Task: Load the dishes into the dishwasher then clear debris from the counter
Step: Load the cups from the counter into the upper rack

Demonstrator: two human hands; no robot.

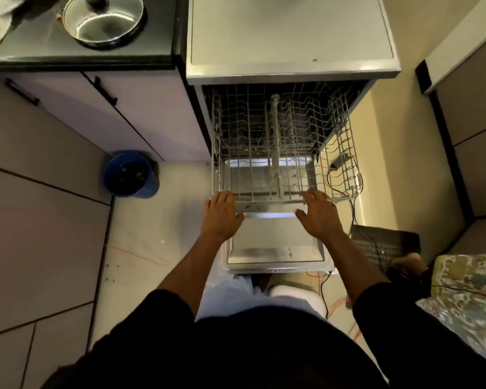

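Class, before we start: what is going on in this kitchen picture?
A person stands over the open dishwasher, its door folded down. The left hand and right hand grip the front rail of an empty wire rack slid out over the door. No dishes are loaded yet; a lidded pot sits on the counter to the left.

The person wore a black long-sleeved top (250,349), which filled the view at 6 o'clock. Its left sleeve (166,313), toward 7 o'clock, and right sleeve (382,307), toward 5 o'clock, ended near the elbows, and the forearms beyond them were bare. The left hand (222,213) and right hand (319,217) were bare too. Pale, bluish-white trousers (230,296) showed just past the top's hem, near the centre.
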